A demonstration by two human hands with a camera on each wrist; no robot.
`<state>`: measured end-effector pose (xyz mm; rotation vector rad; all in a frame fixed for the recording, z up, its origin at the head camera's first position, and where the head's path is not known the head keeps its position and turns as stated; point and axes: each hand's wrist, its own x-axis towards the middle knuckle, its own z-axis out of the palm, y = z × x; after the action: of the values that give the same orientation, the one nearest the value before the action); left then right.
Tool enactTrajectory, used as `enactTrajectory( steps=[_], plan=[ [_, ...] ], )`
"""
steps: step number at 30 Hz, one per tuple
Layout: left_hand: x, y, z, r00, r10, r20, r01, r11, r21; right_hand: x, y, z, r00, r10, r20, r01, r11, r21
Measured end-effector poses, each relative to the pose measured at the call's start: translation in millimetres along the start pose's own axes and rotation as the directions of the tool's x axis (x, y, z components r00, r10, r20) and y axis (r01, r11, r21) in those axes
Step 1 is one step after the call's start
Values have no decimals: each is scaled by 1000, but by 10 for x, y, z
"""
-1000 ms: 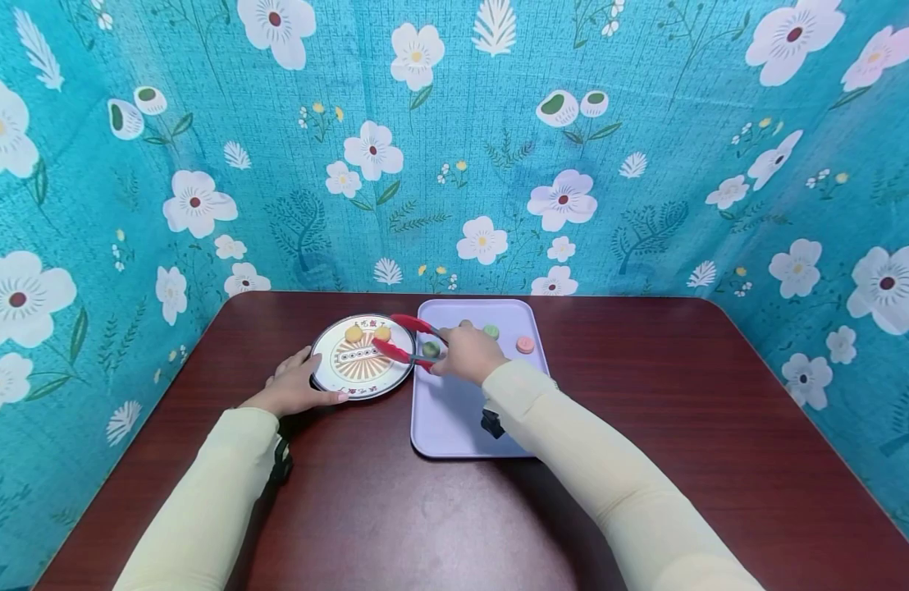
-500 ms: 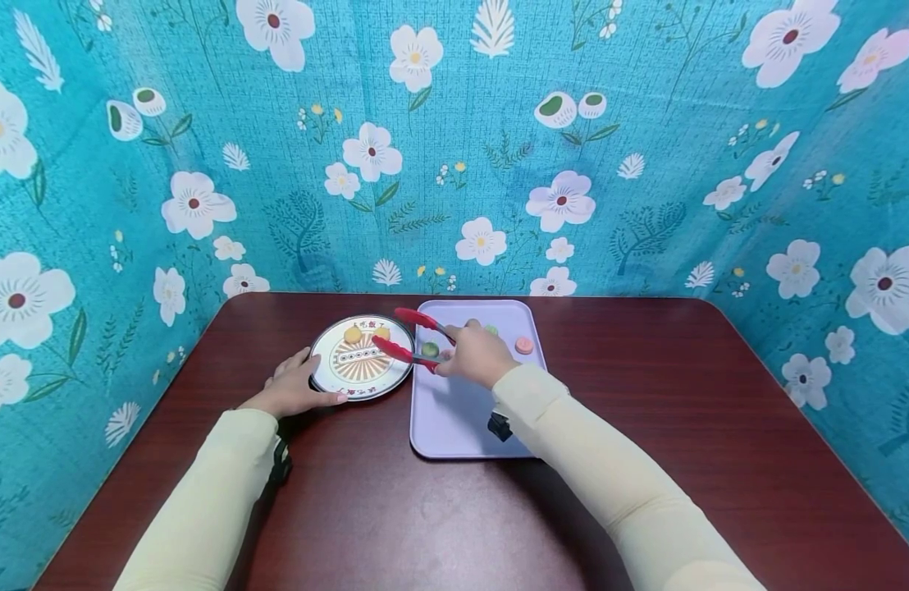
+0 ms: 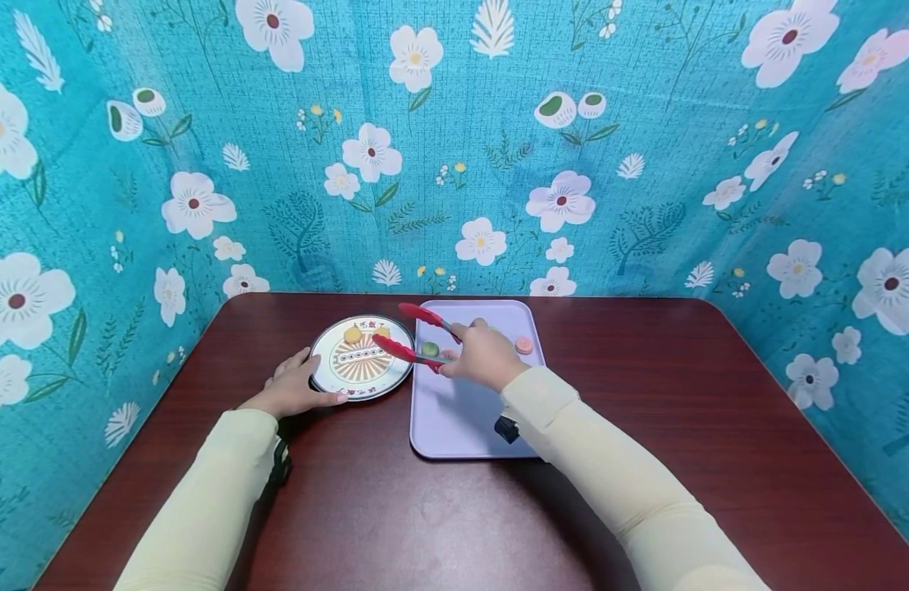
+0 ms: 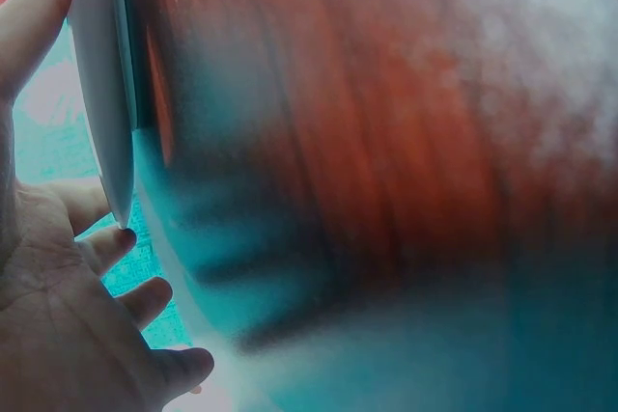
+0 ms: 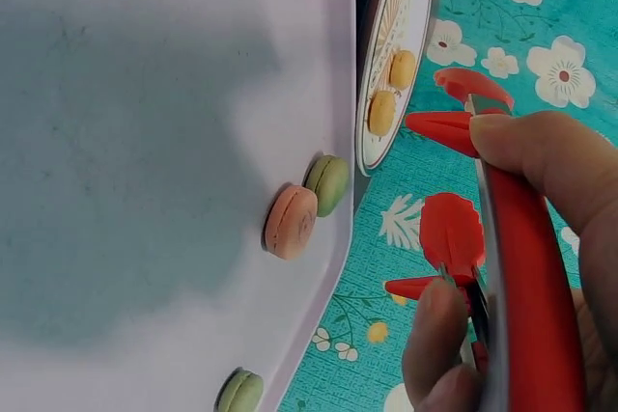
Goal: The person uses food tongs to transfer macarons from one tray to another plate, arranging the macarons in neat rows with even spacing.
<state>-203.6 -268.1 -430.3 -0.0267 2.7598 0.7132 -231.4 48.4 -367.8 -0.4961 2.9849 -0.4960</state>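
My right hand (image 3: 486,355) grips red-tipped tongs (image 5: 531,306), with the thumb on one arm and fingers on the other. The tips are spread apart with nothing between them, overlapping the edges of the plate and tray in the head view. My left hand (image 3: 290,384) holds the left side of a white patterned plate (image 3: 329,373), thumb along its near rim. Two yellow macarons (image 5: 381,112) lie on the plate. On the lilac tray (image 3: 462,427) are a green macaron (image 5: 328,183), a pink macaron (image 5: 290,222) beside it, another green macaron (image 5: 240,391) and another pink macaron (image 3: 524,345).
The plate and tray stand side by side on a dark red-brown table (image 3: 646,394), near its back edge. A blue floral cloth (image 3: 454,164) hangs behind and along both sides.
My right hand has drawn slightly right and back with the tongs, whose far tip has moved off the plate's yellow macarons. The left hand and the plate stay put.
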Motion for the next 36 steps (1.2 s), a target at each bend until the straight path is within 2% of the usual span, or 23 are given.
enactTrajectory(
  steps=[8,20,27,36],
  plan=[
    [1,5,-5,1000,-5,4,5,1000,4,-47,30,-31,1000,13,-11,-13,1000,6],
    [-16,19,-7,1000,-10,13,10,1000,-2,-175,151,-50,999,-20,-50,21,1000,7],
    [-16,19,-16,1000,-8,11,8,1000,12,-239,216,-60,997,-29,-72,26,999,-42],
    [0,19,-10,1000,-8,12,8,1000,8,-305,267,-73,996,-29,-83,26,999,-32]
  ],
)
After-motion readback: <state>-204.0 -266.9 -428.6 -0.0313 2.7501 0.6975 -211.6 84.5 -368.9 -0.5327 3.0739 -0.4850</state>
